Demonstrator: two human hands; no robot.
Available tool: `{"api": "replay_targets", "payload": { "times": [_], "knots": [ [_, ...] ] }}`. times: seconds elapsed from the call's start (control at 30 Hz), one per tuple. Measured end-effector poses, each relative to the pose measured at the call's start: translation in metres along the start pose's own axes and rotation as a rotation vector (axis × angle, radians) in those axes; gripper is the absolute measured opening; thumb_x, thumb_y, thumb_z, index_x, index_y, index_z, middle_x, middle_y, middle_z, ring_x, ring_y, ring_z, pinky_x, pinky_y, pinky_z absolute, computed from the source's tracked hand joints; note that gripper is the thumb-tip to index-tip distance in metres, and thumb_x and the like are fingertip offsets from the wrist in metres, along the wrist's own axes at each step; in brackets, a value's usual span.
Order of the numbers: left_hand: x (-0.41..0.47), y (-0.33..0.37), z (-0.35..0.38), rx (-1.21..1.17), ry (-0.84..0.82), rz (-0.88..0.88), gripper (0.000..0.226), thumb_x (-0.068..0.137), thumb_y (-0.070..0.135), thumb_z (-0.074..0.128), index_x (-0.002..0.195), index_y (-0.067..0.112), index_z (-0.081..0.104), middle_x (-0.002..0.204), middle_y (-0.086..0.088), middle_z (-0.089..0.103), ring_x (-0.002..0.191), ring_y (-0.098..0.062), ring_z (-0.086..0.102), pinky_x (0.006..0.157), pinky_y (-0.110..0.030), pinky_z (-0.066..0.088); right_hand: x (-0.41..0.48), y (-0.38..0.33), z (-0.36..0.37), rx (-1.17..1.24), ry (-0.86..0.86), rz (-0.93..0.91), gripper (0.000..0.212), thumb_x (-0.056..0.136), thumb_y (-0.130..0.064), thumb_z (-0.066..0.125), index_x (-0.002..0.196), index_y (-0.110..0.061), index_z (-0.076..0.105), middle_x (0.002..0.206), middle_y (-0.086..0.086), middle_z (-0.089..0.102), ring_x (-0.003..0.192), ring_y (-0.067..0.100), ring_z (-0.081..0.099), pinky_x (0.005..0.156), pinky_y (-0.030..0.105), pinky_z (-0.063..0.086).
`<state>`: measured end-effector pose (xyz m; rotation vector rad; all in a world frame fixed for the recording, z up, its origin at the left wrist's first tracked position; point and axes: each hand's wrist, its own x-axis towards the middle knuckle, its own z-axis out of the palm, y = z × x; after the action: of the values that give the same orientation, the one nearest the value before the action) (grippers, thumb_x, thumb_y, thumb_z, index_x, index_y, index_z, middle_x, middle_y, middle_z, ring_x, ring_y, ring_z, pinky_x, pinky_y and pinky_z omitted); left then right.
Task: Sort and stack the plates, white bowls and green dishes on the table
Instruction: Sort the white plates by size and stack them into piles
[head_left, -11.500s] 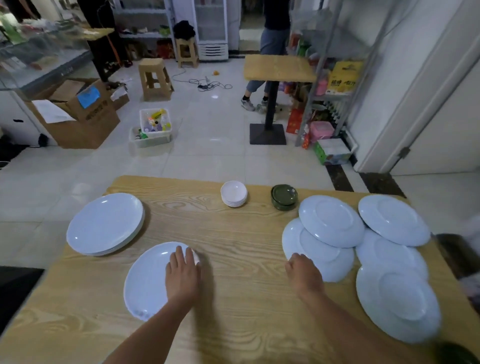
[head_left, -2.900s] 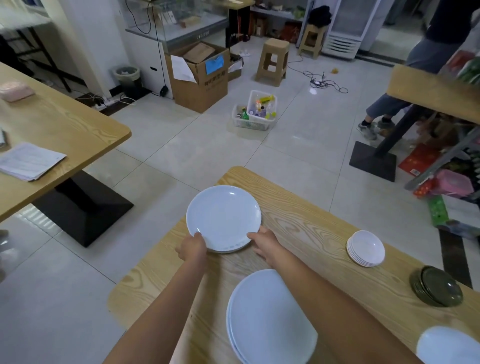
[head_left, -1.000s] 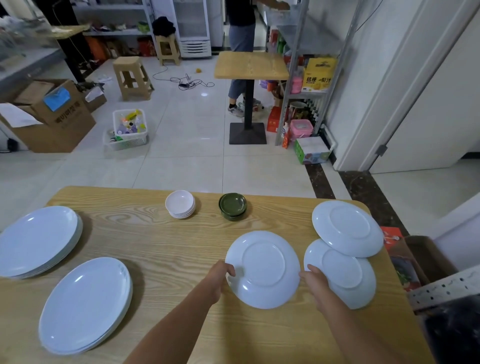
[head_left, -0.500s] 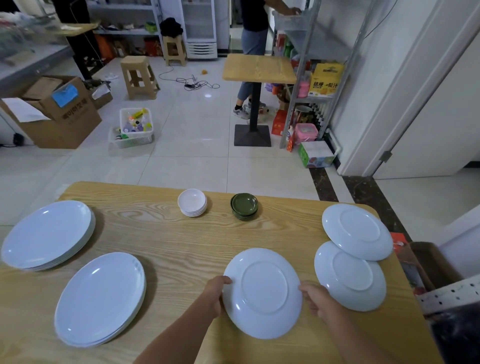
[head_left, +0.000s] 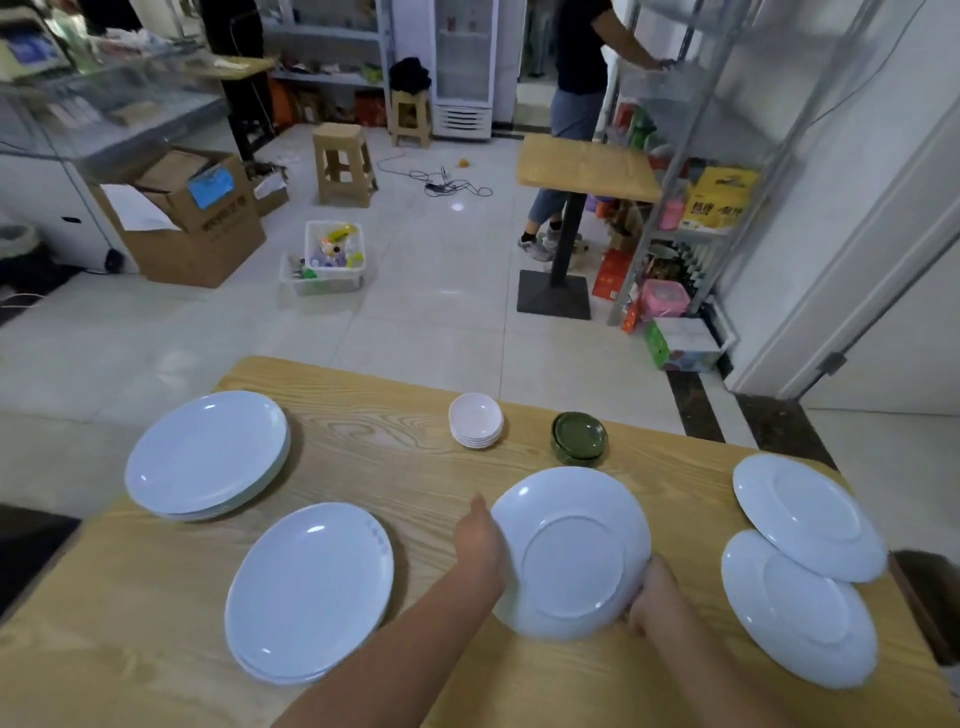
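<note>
plate (head_left: 571, 553) – upside down, tilted up over the worktop's (head_left: 395, 467) near edge, middle | left grip (head_left: 480, 540) and right grip (head_left: 652, 597) each curled on its rim, 2 sides | worry: slick rim slips mid-flip – clips the plate stack (head_left: 309, 592) toward the near-left corner

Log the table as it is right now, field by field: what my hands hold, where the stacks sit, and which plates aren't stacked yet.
held plate: white, underside showing, over the table near its middle
left hand: grips its left rim
right hand: grips its lower right rim
plate stacks: far-left stack and near-left stack, face up
white bowls: stacked, far edge
green dishes: stacked, right of the white bowls
unstacked: two upside down at right, far plate overlapping near plate
</note>
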<state>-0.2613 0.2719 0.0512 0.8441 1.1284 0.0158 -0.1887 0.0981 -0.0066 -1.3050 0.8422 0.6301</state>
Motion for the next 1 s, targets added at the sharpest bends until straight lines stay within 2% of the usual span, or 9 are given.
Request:
{"api": "replay_targets", "payload": {
  "times": [0.07, 0.17, 0.23, 0.37, 0.43, 0.57, 0.7, 0.8, 1.0],
  "knots": [
    [-0.002, 0.027, -0.013, -0.056, 0.018, 0.038, 0.026, 0.097, 0.031, 0.044, 0.086, 0.009, 0.052, 0.091, -0.009, 0.054, 0.087, -0.024, 0.050, 0.088, -0.036, 0.043, -0.018, -0.011, 0.035, 0.151, -0.064, -0.005, 0.028, 0.096, -0.028, 0.039, 0.097, -0.014, 0.063, 0.053, 0.006, 0.069, 0.073, 0.026, 0.056, 0.058, 0.032, 0.052],
    [0.000, 0.067, -0.045, -0.126, -0.051, 0.029, 0.027, 0.094, 0.016, 0.040, 0.069, 0.012, 0.047, 0.067, -0.008, 0.051, 0.059, -0.022, 0.048, 0.058, -0.027, 0.038, -0.031, -0.020, 0.092, 0.369, -0.149, -0.162, 0.035, 0.098, -0.019, 0.025, 0.084, -0.018, 0.057, 0.080, 0.007, 0.062, 0.073, 0.025, 0.054, 0.062, 0.031, 0.049],
    [0.007, 0.092, -0.075, -0.113, -0.056, -0.058, 0.020, 0.094, 0.015, 0.040, 0.077, 0.008, 0.048, 0.059, -0.009, 0.051, 0.049, -0.022, 0.050, 0.052, -0.026, 0.036, -0.037, -0.018, 0.125, 0.451, -0.215, -0.182, 0.027, 0.092, -0.019, 0.032, 0.083, -0.019, 0.057, 0.080, 0.006, 0.061, 0.074, 0.025, 0.054, 0.063, 0.029, 0.050],
    [0.031, 0.122, -0.146, -0.102, -0.053, -0.241, 0.014, 0.091, 0.005, 0.043, 0.086, -0.006, 0.050, 0.078, -0.018, 0.051, 0.066, -0.030, 0.053, 0.036, -0.039, 0.052, -0.050, -0.003, 0.187, 0.357, -0.324, -0.134, 0.014, 0.063, -0.024, 0.058, 0.071, -0.021, 0.046, 0.042, -0.003, 0.052, 0.061, 0.017, 0.046, 0.060, 0.025, 0.038],
    [0.040, 0.131, -0.180, -0.120, -0.037, -0.231, 0.019, 0.094, 0.002, 0.040, 0.082, -0.008, 0.049, 0.077, -0.018, 0.054, 0.066, -0.031, 0.054, 0.027, -0.041, 0.046, -0.060, 0.007, 0.219, 0.271, -0.388, -0.111, 0.015, 0.071, -0.024, 0.063, 0.072, -0.021, 0.048, 0.042, -0.006, 0.047, 0.053, 0.012, 0.048, 0.058, 0.024, 0.035],
    [0.053, 0.150, -0.232, -0.171, 0.051, -0.049, 0.017, 0.096, -0.003, 0.037, 0.095, 0.000, 0.054, 0.072, -0.014, 0.061, 0.053, -0.029, 0.062, 0.034, -0.034, 0.050, -0.071, 0.029, 0.275, 0.024, -0.557, -0.044, 0.025, 0.089, -0.022, 0.046, 0.064, -0.021, 0.045, 0.052, -0.001, 0.052, 0.048, 0.019, 0.054, 0.057, 0.024, 0.042],
    [0.071, 0.169, -0.278, -0.329, 0.182, 0.192, 0.040, 0.093, -0.010, 0.037, 0.128, 0.002, 0.052, 0.091, -0.008, 0.062, 0.074, -0.026, 0.056, 0.064, -0.036, 0.049, -0.084, 0.053, 0.313, -0.221, -0.671, 0.002, 0.026, 0.093, -0.016, 0.043, 0.091, -0.008, 0.067, 0.078, 0.013, 0.072, 0.074, 0.028, 0.066, 0.073, 0.036, 0.050],
    [0.084, 0.182, -0.303, -0.436, 0.303, 0.257, 0.043, 0.093, -0.006, 0.035, 0.134, 0.000, 0.048, 0.125, -0.015, 0.059, 0.096, -0.029, 0.056, 0.085, -0.045, 0.048, -0.084, 0.071, 0.339, -0.334, -0.673, -0.032, 0.018, 0.092, -0.001, 0.045, 0.101, -0.003, 0.061, 0.075, 0.012, 0.073, 0.062, 0.023, 0.071, 0.056, 0.032, 0.056],
    [0.095, 0.192, -0.327, -0.609, 0.488, 0.187, 0.018, 0.093, -0.003, 0.040, 0.090, 0.005, 0.057, 0.098, -0.008, 0.058, 0.074, -0.023, 0.056, 0.069, -0.033, 0.046, -0.088, 0.094, 0.390, -0.601, -0.628, -0.116, 0.033, 0.092, 0.004, 0.044, 0.123, -0.001, 0.052, 0.098, 0.012, 0.063, 0.086, 0.025, 0.061, 0.075, 0.036, 0.053]
  ]
}}
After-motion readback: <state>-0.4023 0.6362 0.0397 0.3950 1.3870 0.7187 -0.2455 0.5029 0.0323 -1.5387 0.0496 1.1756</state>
